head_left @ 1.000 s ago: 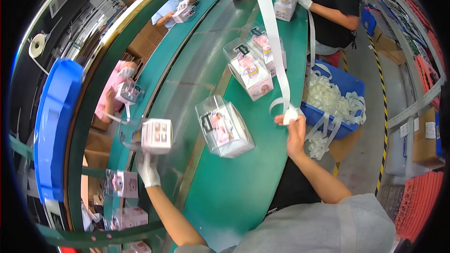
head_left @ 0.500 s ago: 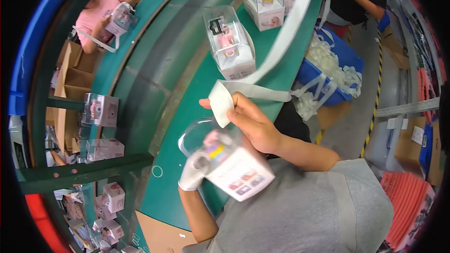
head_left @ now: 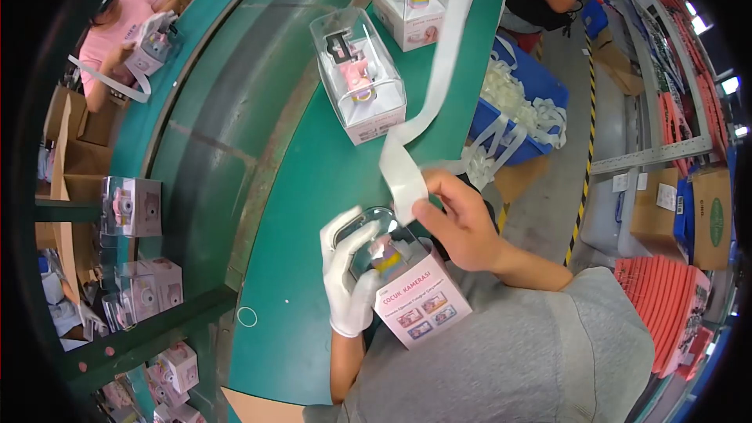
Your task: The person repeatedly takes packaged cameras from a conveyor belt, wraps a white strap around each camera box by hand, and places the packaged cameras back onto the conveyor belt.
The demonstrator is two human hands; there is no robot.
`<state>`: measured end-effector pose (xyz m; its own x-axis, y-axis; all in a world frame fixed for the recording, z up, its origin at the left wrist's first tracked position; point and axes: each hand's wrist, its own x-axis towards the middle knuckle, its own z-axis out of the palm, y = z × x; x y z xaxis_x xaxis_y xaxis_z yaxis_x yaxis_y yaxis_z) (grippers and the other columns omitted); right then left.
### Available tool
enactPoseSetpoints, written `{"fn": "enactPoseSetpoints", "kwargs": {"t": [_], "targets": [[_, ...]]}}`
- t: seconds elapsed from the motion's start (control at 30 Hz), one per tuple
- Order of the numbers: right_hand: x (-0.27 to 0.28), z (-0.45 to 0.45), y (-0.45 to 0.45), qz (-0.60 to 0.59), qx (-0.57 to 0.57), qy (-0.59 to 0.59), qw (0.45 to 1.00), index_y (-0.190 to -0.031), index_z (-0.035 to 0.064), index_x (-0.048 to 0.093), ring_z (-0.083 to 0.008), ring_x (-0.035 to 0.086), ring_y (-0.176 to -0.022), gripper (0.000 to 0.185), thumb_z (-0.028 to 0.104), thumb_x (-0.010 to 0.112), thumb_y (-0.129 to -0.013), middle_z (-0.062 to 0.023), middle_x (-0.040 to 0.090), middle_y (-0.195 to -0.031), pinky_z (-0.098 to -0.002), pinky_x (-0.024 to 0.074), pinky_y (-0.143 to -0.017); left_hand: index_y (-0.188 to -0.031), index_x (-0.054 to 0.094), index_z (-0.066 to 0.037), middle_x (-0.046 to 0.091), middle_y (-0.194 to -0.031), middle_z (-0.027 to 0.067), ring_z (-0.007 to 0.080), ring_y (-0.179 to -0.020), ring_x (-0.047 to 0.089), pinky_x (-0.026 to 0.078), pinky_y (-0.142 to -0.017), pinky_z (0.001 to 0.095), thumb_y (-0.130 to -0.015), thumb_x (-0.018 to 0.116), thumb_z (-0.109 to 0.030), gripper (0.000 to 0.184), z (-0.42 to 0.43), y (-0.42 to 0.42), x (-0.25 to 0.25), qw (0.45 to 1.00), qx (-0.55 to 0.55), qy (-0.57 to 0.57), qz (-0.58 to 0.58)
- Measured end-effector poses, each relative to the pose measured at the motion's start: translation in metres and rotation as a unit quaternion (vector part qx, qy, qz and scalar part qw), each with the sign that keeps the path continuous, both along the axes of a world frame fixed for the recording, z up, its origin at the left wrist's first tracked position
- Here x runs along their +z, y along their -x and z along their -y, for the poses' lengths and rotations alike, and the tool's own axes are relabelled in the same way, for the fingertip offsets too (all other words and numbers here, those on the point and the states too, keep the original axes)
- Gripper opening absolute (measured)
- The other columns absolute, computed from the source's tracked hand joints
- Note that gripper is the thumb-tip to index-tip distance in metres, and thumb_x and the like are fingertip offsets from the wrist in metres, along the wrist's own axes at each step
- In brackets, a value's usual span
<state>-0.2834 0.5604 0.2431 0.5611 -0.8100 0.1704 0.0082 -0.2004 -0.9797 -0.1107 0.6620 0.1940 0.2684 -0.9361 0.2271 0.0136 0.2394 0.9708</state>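
My left hand (head_left: 348,278), in a white glove, grips a toy camera box (head_left: 427,305) by the side of its clear plastic cover. The box has a white printed base, and a pink toy camera (head_left: 384,254) shows through the cover. Bare, my right hand (head_left: 462,227) pinches the end of a long white strip (head_left: 403,172) between thumb and fingers, just above the cover. Whether the strip touches the cover I cannot tell. From there the strip runs up and away across the green table (head_left: 294,211).
Ahead stand another boxed toy camera (head_left: 360,78) and further boxes (head_left: 407,12). A blue bin (head_left: 540,94) full of white strips is on the right. Across the conveyor (head_left: 211,149), a person in pink (head_left: 117,27) holds a box. More boxes (head_left: 145,207) line the left.
My left hand has shifted its grip higher on the cover, and the box has turned slightly. My right hand has moved right and down with the strip, closer to the cover.
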Motion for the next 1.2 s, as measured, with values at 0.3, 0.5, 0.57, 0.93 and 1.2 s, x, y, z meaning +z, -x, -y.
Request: {"fn": "enactPoseSetpoints", "kwargs": {"t": [0.3,0.5,0.57,0.93,1.2], "targets": [[0.029,-0.010,-0.001,-0.166,0.121,0.131,0.970,-0.093,0.0089,0.063,-0.0185,0.047,-0.086,0.006,0.005,0.066,-0.091,-0.0021,0.057,-0.095,-0.0352,0.0318,-0.094,-0.095,0.073,-0.005,0.049,-0.147,0.0216,0.0358,-0.132,0.049,0.041,-0.108,0.0466,-0.068,0.079,-0.007,0.028,0.004,0.001,-0.008,0.999,0.011,0.032,-0.023],[0.038,-0.003,-0.001,-0.262,0.131,0.250,0.923,-0.090,0.0109,0.062,-0.0187,0.043,-0.089,0.007,0.009,0.069,-0.091,0.0006,0.053,-0.092,-0.0387,0.0248,-0.095,-0.085,0.066,-0.004,0.050,-0.146,0.0210,0.0350,-0.130,0.051,0.043,-0.106,0.0457,-0.072,0.083,-0.001,0.021,0.004,0.002,-0.004,0.998,0.011,0.028,-0.063],[0.038,-0.003,-0.001,-0.266,0.134,0.237,0.925,-0.089,0.0110,0.062,-0.0186,0.042,-0.089,0.007,0.010,0.069,-0.091,0.0008,0.052,-0.092,-0.0386,0.0244,-0.095,-0.084,0.066,-0.004,0.051,-0.145,0.0207,0.0348,-0.130,0.052,0.043,-0.106,0.0455,-0.072,0.083,0.000,0.022,0.006,0.003,0.000,0.998,0.003,0.026,-0.065],[0.039,0.005,-0.002,-0.251,0.157,0.168,0.940,-0.085,0.0117,0.059,-0.0194,0.040,-0.092,0.013,0.014,0.069,-0.092,-0.0001,0.050,-0.096,-0.0384,0.0243,-0.091,-0.082,0.064,-0.004,0.053,-0.144,0.0189,0.0344,-0.127,0.054,0.045,-0.105,0.0446,-0.071,0.084,0.001,0.024,0.012,-0.001,0.009,0.998,-0.020,-0.006,-0.061],[0.034,0.009,-0.004,-0.243,0.158,0.180,0.940,-0.083,0.0134,0.058,-0.0198,0.040,-0.094,0.014,0.013,0.070,-0.091,0.0006,0.050,-0.098,-0.0375,0.0238,-0.093,-0.084,0.067,-0.004,0.054,-0.143,0.0177,0.0347,-0.126,0.055,0.046,-0.103,0.0436,-0.069,0.086,0.001,0.024,0.016,-0.004,0.013,0.998,-0.028,-0.024,-0.054]]}}
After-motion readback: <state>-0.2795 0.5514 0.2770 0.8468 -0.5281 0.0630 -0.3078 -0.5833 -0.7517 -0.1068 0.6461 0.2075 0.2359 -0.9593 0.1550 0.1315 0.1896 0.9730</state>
